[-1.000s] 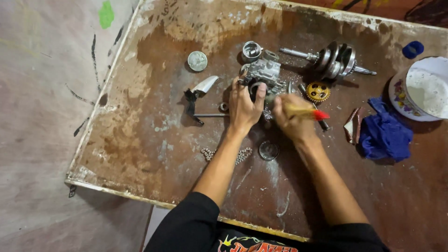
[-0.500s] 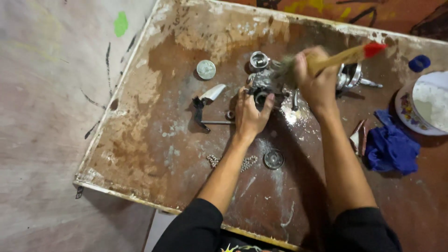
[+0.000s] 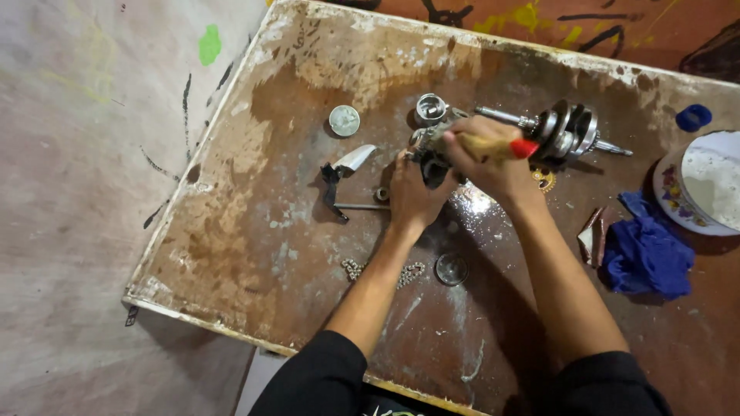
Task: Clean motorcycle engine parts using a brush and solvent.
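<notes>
My left hand [image 3: 411,192] grips a grey metal engine part [image 3: 428,146] that rests on the stained brown board [image 3: 254,231]. My right hand [image 3: 489,158] is closed around a brush with a wooden handle and a red tip [image 3: 523,148], its bristle end down on the engine part. Most of that part is hidden under both hands. A crankshaft [image 3: 566,131] lies just right of my right hand. A small yellow gear [image 3: 546,179] peeks out beneath my right wrist.
On the board lie a round silver cap [image 3: 344,120], a metal cup-shaped piece [image 3: 430,108], a black lever with a pale blade [image 3: 343,173], a short chain [image 3: 385,271] and a round ring [image 3: 451,269]. A blue rag [image 3: 646,250], a white bowl [image 3: 705,185] and a blue cap [image 3: 694,117] sit right.
My right hand swung the brush up and away from the part, then brought it back down onto it. My left hand stayed on the engine part.
</notes>
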